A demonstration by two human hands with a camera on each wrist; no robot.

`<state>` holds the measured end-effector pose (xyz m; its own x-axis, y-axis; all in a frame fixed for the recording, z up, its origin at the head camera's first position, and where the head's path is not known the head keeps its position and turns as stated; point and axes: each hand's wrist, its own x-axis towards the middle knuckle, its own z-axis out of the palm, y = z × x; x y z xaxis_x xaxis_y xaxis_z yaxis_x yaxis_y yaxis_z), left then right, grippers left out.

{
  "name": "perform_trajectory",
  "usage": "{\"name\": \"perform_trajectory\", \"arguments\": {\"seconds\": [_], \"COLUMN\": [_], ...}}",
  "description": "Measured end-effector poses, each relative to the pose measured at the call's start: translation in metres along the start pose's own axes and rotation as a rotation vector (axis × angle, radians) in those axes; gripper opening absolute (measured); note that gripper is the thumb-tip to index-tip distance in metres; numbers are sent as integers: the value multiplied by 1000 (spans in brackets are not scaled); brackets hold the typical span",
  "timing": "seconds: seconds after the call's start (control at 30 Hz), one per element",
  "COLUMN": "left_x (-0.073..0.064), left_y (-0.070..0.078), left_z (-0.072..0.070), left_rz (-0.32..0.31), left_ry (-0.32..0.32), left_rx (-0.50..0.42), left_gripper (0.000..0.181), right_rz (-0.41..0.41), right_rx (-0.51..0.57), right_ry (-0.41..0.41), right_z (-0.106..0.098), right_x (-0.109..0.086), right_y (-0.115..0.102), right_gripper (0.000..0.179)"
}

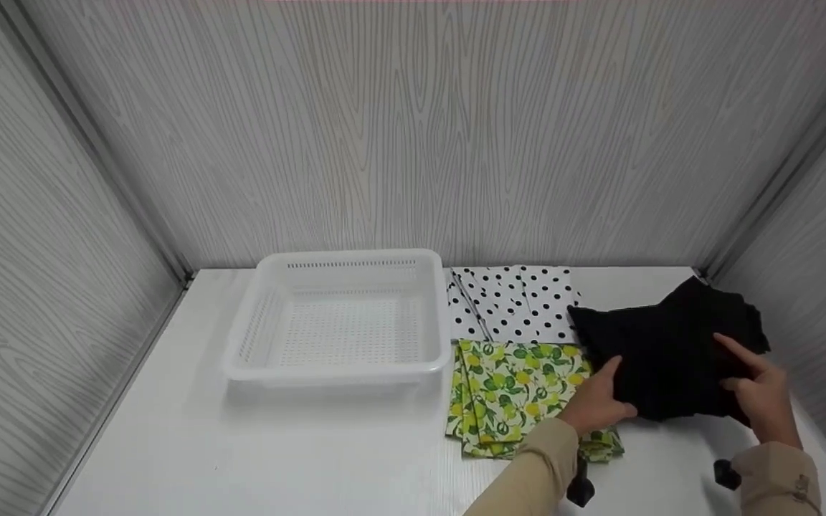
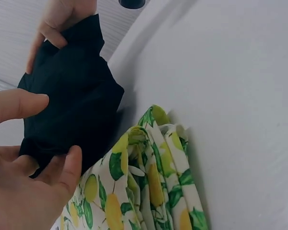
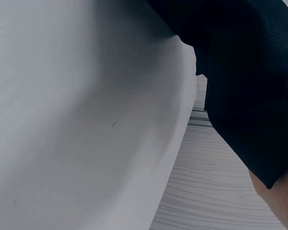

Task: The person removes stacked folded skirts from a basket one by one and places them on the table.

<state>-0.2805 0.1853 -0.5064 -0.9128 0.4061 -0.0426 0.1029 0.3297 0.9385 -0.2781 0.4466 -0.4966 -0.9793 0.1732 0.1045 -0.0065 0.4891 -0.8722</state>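
Both hands hold a folded black cloth (image 1: 671,351) at the right side of the table. My left hand (image 1: 596,405) grips its left edge, thumb on top and fingers curled under, as the left wrist view shows. At the right edge, my right hand (image 1: 757,387) pinches the cloth with the index finger lying along the top. In the right wrist view the black cloth (image 3: 249,81) hangs over the table's edge, and only a bit of the hand shows. A folded lemon-print cloth (image 1: 520,394) lies just left of and partly below my left hand.
A folded white cloth with black dots (image 1: 528,301) lies behind the lemon-print one. Left of both stands a white plastic basket (image 1: 334,373) with slotted walls. Wood-grain panels (image 1: 420,129) enclose the white table (image 1: 298,459) at the back and sides.
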Motion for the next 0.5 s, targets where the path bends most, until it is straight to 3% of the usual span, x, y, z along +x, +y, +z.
{"name": "perform_trajectory", "arguments": {"seconds": [0.2, 0.33, 0.5], "left_x": [-3, -5, -4], "left_y": [-8, -8, -11], "left_z": [2, 4, 5], "left_rz": [-75, -112, -116], "left_ry": [-27, -52, -82], "left_rx": [6, 34, 83], "left_gripper": [76, 74, 75], "right_rz": [11, 29, -15], "right_rx": [3, -54, -290], "right_ry": [-15, -43, -54], "right_z": [1, -4, -5], "right_x": [9, 18, 30], "right_y": [3, 7, 13], "right_gripper": [84, 84, 74]}}
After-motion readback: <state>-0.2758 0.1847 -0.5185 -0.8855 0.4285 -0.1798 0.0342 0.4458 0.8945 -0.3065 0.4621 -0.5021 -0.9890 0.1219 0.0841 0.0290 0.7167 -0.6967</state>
